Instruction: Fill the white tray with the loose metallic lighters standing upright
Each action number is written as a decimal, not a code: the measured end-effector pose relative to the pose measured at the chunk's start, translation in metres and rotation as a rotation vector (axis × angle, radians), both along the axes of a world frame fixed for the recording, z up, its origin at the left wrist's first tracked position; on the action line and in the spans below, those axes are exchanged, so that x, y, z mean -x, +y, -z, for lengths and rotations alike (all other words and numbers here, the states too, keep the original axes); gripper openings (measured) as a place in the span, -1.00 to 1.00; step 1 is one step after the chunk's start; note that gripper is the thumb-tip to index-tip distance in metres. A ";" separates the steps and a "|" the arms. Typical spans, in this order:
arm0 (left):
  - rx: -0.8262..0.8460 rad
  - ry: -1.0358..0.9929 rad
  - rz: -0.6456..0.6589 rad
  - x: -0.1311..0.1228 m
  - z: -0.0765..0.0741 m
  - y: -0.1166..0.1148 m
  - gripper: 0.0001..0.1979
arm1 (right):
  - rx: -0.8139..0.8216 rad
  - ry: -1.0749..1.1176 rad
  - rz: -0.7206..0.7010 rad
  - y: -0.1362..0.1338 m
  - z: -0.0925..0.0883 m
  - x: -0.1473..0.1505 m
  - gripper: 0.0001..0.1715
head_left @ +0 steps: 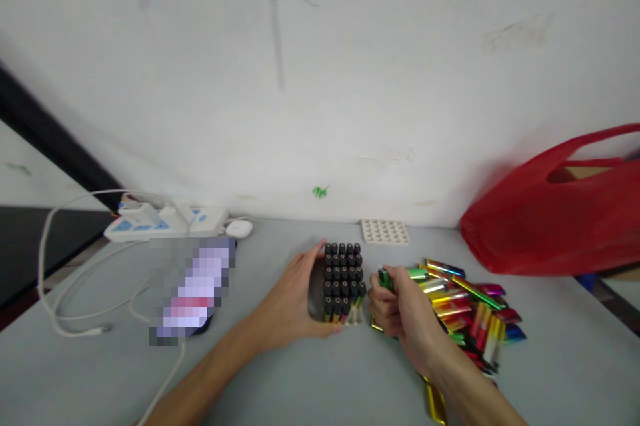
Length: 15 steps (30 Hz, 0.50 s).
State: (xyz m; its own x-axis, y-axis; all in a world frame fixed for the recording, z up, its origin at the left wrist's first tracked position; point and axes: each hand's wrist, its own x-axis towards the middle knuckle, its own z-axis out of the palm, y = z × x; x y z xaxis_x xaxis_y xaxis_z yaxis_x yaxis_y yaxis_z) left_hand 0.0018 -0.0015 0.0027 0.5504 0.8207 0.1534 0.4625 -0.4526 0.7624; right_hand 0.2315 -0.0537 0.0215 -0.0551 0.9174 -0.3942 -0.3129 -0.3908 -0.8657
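"In the head view, how is the left hand [295, 296] gripping?"

"Spread into a wide C at the centre, thumb and fingers holding the near and far edges of a white rack [355, 317]. Black-capped tubes [343, 273] stand in it; open sockets show at its lower right corner."

"And the right hand [404, 306]?"

"Right of centre, curled tightly around a green tube [384, 277], its dark end poking out above the fist. It's just beside the rack, apart from it."

"Room to move?"

"Grey tabletop [295, 389] stretches across the lower middle, and leftward to the phone [197, 293]. Shiny tubes [465, 303] crowd the lower right. Beyond the rack, a perforated tray [385, 231] lies near the wall [350, 113]; a red bag [555, 213] bounds the right edge."
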 end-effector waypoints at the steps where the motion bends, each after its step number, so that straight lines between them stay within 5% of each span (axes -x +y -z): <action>1: -0.002 0.006 0.002 0.000 0.000 0.000 0.42 | -0.003 0.004 0.002 0.000 0.000 0.000 -0.40; 15: -0.030 0.022 0.014 0.002 0.003 0.003 0.37 | -0.025 0.057 -0.061 0.001 -0.003 -0.003 -0.27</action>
